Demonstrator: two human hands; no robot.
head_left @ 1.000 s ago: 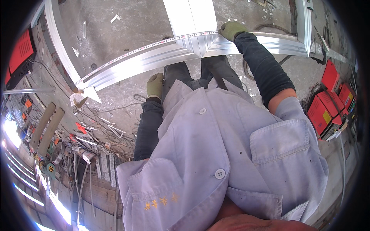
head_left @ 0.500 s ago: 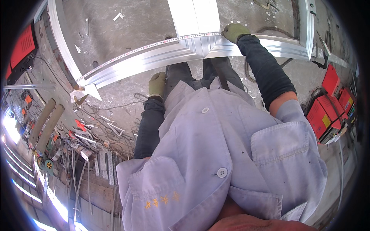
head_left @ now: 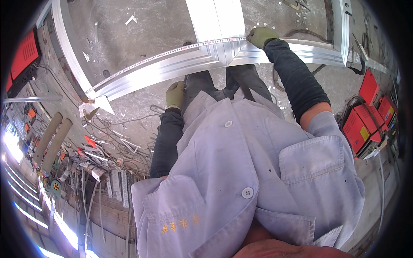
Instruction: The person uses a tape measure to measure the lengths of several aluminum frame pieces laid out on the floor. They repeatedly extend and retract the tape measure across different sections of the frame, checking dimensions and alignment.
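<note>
While the tape measure (head_left: 162,54) lies drawn out along the near side of the metal frame (head_left: 142,76), from its left corner past its middle bar (head_left: 217,19), the gloved right hand (head_left: 262,38) grips it just right of that bar. Nearer the body than the frame, the left hand (head_left: 175,95) is curled; I cannot tell whether it holds anything. Laying out looks done; reading and rewinding seem left.
</note>
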